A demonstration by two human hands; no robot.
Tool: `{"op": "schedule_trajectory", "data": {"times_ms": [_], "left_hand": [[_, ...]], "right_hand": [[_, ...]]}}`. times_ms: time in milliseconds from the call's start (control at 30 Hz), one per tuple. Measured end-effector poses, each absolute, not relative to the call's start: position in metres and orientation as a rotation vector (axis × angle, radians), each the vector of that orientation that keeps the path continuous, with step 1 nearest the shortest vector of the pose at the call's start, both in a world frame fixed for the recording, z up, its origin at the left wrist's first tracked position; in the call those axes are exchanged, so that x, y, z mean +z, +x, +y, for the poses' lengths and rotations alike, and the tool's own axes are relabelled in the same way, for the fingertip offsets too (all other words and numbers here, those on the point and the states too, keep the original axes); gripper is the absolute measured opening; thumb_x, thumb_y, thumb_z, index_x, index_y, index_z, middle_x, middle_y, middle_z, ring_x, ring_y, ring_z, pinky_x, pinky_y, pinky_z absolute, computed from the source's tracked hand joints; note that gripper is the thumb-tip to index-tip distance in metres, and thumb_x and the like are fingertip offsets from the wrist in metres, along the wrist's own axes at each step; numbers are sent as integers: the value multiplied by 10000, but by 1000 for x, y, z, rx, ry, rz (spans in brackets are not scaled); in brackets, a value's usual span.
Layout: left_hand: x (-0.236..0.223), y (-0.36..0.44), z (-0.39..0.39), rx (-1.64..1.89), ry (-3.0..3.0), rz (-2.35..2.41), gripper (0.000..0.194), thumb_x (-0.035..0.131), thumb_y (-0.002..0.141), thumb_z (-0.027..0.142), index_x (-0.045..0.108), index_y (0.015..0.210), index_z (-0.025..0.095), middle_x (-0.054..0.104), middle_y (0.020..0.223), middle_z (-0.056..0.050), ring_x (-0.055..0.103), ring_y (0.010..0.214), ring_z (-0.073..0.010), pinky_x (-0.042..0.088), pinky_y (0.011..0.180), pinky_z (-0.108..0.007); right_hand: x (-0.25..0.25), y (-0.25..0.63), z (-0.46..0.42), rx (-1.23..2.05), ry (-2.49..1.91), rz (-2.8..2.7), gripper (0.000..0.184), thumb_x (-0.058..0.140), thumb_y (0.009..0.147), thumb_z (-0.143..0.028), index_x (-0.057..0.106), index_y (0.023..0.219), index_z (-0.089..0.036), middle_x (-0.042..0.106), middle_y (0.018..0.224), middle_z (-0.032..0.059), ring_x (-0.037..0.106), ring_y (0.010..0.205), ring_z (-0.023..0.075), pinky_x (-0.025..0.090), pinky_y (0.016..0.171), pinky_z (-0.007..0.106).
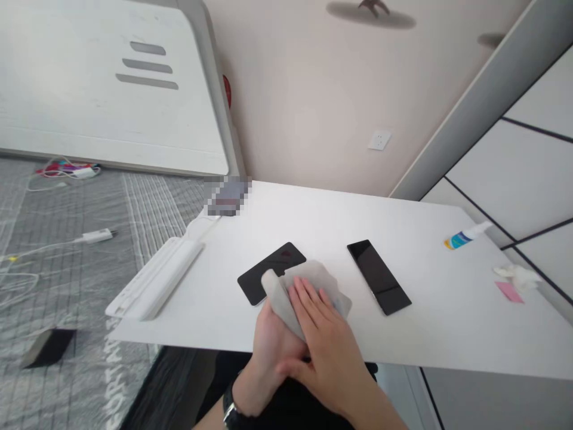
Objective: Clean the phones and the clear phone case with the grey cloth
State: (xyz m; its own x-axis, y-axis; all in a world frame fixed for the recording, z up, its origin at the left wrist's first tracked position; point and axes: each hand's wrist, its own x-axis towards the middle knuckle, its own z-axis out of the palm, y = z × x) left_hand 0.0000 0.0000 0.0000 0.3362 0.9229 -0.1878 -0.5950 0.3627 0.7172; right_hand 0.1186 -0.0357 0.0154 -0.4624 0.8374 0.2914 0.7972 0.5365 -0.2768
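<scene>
Quick look at how it stands: the left hand (271, 349) has a grey cloth (311, 286) bunched up against it, though I can't really see how its fingers sit. The right hand (329, 343) is on top, fingers spread and pressing down, so the two hands are basically stacked together.

A black phone (268, 275) lies flat around the middle of the white tabletop (430, 316), closer to the front edge, with the cloth covering a good part of it. Only the back-left end shows. Its long axis seems to run from back-left toward front-right, but the rest is hidden, so I can't say for sure.

A second black phone (379, 278) sits uncovered just to the right, glossy side up, long axis running back-left to front-right. So one's bare and one's under the cloth. Over by the right edge there's a small spray bottle (465, 236), a crumpled tissue (515, 276) and a pink card (509, 292).
</scene>
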Motion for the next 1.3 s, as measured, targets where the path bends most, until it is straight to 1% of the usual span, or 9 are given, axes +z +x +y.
{"op": "schedule_trajectory", "data": {"times_ms": [133, 300, 500, 700, 833, 933, 1067, 1167, 1300], "left_hand": [[14, -2, 0, 904, 330, 527, 759, 317, 942, 760, 726, 1146, 153, 730, 1236, -195, 581, 1340, -374, 428, 1147, -564], [21, 3, -4, 971, 158, 583, 585, 422, 1002, 619, 587, 1402, 225, 692, 1350, -105, 605, 1319, -309, 415, 1162, -513], [19, 10, -5, 932, 239, 476, 614, 346, 1027, 624, 605, 1394, 205, 641, 1430, -93, 540, 1392, -280, 387, 1193, -468], [20, -3, 0, 851, 179, 474, 751, 327, 972, 736, 650, 1319, 154, 704, 1313, -148, 593, 1331, -329, 408, 1170, -515], [23, -2, 2, 872, 194, 489, 805, 338, 957, 756, 531, 1452, 151, 696, 1311, -181, 639, 1265, -347, 424, 1143, -546], [21, 4, -5, 921, 281, 505, 762, 411, 957, 735, 432, 1534, 236, 660, 1385, -142, 637, 1270, -319, 394, 1167, -525], [19, 4, -22, 909, 722, 674, 710, 670, 914, 559, 442, 1525, 279, 553, 1515, -104, 539, 1371, -305, 364, 1187, -469], [24, -6, -27, 831, 1008, 840, 686, 633, 946, 547, 427, 1538, 268, 558, 1486, -123, 548, 1336, -314, 419, 1130, -474], [34, -17, -21, 889, 1395, 1022, 716, 626, 962, 484, 306, 1592, 375, 399, 1594, -71, 515, 1333, -274, 459, 1094, -431]], "right_hand": [[6, 131, -67, -2, -1293, -2458, 1052, 482, 894, -809, 247, 1618, -82, 316, 1655, 132, 381, 1505, 310, 455, 1170, 458], [-2, 160, -78, -5, -1431, -2403, 1021, 503, 935, -739, 170, 1632, -71, 376, 1623, 177, 447, 1464, 323, 513, 1101, 489], [5, 141, -44, 171, -1542, -2250, 1226, 618, 800, -816, 113, 1643, -81, 244, 1674, 205, 242, 1549, 402, 326, 1214, 646], [17, 118, -49, 201, -1412, -2385, 787, 525, 949, -251, 181, 1621, -29, 170, 1699, 163, 187, 1575, 305, 357, 1238, 519], [4, 137, -73, 12, -1284, -2369, 738, 424, 826, -2, 367, 1561, -31, 385, 1624, 158, 359, 1516, 283, 484, 1156, 455], [1, 151, -82, -11, -1172, -2152, 698, 379, 855, 65, 439, 1533, -86, 559, 1509, 127, 500, 1431, 229, 517, 1122, 386], [4, 144, -88, 426, -1143, -1658, 514, 486, 978, -117, 547, 1481, -208, 652, 1414, 86, 651, 1276, 253, 586, 1023, 364], [-2, 129, -94, 898, -1313, -1010, 310, 637, 966, -393, 759, 1214, -251, 758, 1241, 56, 724, 1150, 288, 626, 945, 375], [-8, 127, -90, 1142, -1298, -549, 425, 638, 900, -633, 797, 1064, -276, 806, 1071, 50, 753, 1056, 317, 652, 888, 424]]}}
